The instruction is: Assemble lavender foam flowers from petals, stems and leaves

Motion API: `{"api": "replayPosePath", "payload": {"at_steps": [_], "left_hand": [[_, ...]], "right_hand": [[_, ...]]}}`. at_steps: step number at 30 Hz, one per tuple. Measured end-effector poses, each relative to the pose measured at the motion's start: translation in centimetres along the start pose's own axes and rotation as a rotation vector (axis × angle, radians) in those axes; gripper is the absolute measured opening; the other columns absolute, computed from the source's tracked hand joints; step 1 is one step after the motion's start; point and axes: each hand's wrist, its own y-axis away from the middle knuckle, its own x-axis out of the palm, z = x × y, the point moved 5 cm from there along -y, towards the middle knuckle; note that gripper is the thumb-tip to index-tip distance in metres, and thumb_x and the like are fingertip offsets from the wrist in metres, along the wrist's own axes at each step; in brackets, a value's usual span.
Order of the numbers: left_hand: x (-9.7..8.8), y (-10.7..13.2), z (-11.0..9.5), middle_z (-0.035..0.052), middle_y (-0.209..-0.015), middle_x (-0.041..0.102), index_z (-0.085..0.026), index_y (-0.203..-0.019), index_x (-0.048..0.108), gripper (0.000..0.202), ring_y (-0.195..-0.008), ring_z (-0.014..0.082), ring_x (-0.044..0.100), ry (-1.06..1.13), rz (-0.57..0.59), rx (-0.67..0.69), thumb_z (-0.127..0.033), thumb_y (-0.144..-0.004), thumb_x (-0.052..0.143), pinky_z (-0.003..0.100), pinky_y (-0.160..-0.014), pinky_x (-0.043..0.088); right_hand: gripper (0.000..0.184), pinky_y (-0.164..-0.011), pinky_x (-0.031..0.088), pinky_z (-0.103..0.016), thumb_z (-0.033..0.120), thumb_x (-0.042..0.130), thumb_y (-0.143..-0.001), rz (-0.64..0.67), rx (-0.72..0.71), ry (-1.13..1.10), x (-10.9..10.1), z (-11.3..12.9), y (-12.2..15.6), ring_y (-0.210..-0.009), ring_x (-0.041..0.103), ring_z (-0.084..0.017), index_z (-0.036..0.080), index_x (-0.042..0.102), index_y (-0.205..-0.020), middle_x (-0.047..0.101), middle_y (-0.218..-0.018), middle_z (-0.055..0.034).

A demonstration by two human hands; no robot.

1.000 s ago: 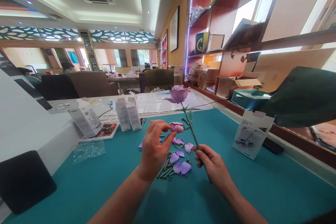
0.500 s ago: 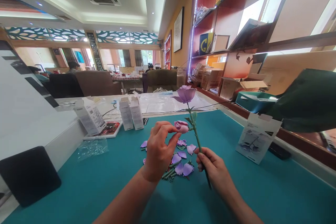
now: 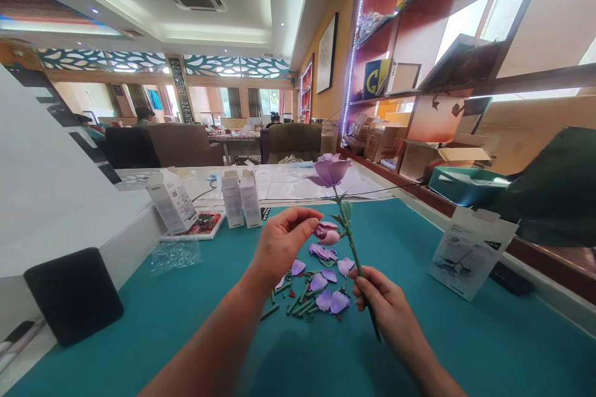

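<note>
A toy rose [image 3: 331,170] with a pale purple bloom stands tilted on a long green stem. My right hand [image 3: 379,294] is closed around the lower stem, whose dark end sticks out below the fingers. A smaller purple rosebud [image 3: 328,234] juts out to the left from the stem's middle. Thumb and fingertips of my left hand [image 3: 288,236] pinch at its upper left edge; the exact contact is partly hidden. Beneath, loose purple petals [image 3: 339,301], green stem pieces [image 3: 305,309] and tiny red bits lie in a pile on the green mat [image 3: 186,347].
White boxes [image 3: 241,198] stand at the back left, another box [image 3: 172,201] on a picture tray. Clear plastic wrap [image 3: 176,255] and a black panel [image 3: 74,294] lie left. A flower-printed box [image 3: 470,254] stands right, beside a dark object [image 3: 512,278].
My left hand has shifted from around the rosebud to its upper left edge, and the bud hangs slightly lower. The view has turned a little left. My right hand keeps its hold on the stem.
</note>
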Motion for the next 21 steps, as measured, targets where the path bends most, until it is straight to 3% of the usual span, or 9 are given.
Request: {"api": "replayPosePath", "payload": {"at_steps": [6, 15, 21], "left_hand": [[0.05, 0.06, 0.19, 0.0051, -0.088, 0.072, -0.017, -0.090, 0.070, 0.019, -0.085, 0.0173, 0.065, 0.009, -0.010, -0.004, -0.032, -0.082, 0.062, 0.029, -0.077, 0.051], [0.18, -0.13, -0.37, 0.0039, -0.078, 0.071, -0.016, -0.083, 0.071, 0.020, -0.077, 0.0166, 0.065, 0.019, 0.035, -0.072, -0.035, -0.078, 0.067, 0.029, -0.074, 0.050], [0.03, -0.39, -0.38, 0.0034, -0.079, 0.072, -0.017, -0.079, 0.072, 0.020, -0.077, 0.0155, 0.063, -0.006, -0.010, -0.093, -0.036, -0.076, 0.068, 0.028, -0.074, 0.048]], "right_hand": [[0.050, -0.054, 0.044, -0.027, 0.064, 0.065, -0.069, 0.008, -0.004, -0.001, 0.03, 0.13, 0.17, -0.055, 0.051, -0.014, 0.017, 0.066, -0.086, 0.056, -0.061, -0.0001], [0.052, -0.054, 0.045, -0.027, 0.066, 0.065, -0.067, 0.001, -0.008, 0.011, 0.08, 0.34, 0.18, -0.055, 0.051, -0.014, 0.017, 0.066, -0.085, 0.055, -0.060, 0.0002], [0.051, -0.053, 0.044, -0.026, 0.065, 0.065, -0.066, 0.018, 0.000, 0.006, 0.20, 0.52, 0.19, -0.053, 0.051, -0.013, 0.017, 0.066, -0.082, 0.056, -0.059, 0.0007]]}}
